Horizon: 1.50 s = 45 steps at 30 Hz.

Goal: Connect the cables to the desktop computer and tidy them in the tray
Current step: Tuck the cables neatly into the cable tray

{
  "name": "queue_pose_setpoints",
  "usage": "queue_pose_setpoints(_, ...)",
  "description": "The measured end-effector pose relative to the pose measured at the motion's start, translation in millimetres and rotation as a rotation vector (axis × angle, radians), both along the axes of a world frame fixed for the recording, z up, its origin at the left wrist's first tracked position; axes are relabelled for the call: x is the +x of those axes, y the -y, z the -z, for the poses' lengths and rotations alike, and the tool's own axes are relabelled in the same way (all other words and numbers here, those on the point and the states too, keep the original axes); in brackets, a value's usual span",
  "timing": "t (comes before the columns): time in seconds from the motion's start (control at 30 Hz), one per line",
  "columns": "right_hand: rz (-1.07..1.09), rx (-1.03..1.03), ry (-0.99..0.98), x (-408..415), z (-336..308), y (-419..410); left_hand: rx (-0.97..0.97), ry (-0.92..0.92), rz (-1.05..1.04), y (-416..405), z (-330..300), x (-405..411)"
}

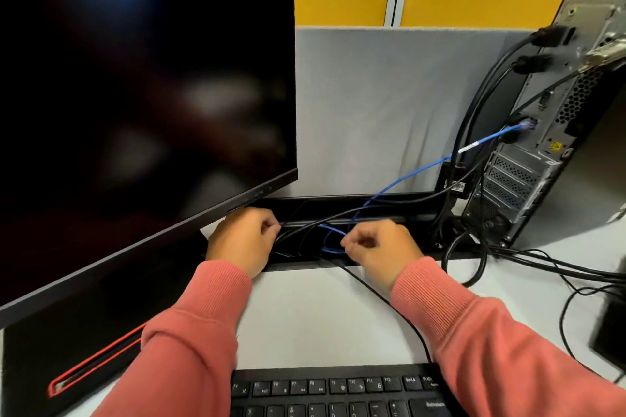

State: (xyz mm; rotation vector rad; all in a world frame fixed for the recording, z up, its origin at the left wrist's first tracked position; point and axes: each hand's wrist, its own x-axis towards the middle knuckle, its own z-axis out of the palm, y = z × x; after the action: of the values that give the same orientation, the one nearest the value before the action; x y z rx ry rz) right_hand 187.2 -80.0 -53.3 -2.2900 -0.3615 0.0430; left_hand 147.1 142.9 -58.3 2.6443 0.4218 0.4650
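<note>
Both hands work over the long black cable tray (338, 205) set in the white surface. The left hand (242, 239) pinches a thin black cable (372, 206). The right hand (379, 247) pinches the thin blue network cable (420, 168), looped in the tray. Pulling too hard could yank its plug from the grey desktop computer (548, 152) beside the tray.

The monitor (145, 78) at nine o'clock is showing a glossy black screen. The computer (548, 132) at three o'clock is presenting bare grey perforated metal. The sleeves (474, 332) are looking like ribbed pink cloth, the divider (372, 105) like matt grey fabric, the keyboard (338, 389) like matt black plastic, the desk (321, 315) smooth and pale.
</note>
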Motion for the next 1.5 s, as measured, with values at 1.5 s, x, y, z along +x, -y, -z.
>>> queue_pose_setpoints(1.5,-0.212,-0.699,0.467,21.4,6.6,-36.7,0.002,0.047,0.040,-1.1,1.7,-1.8)
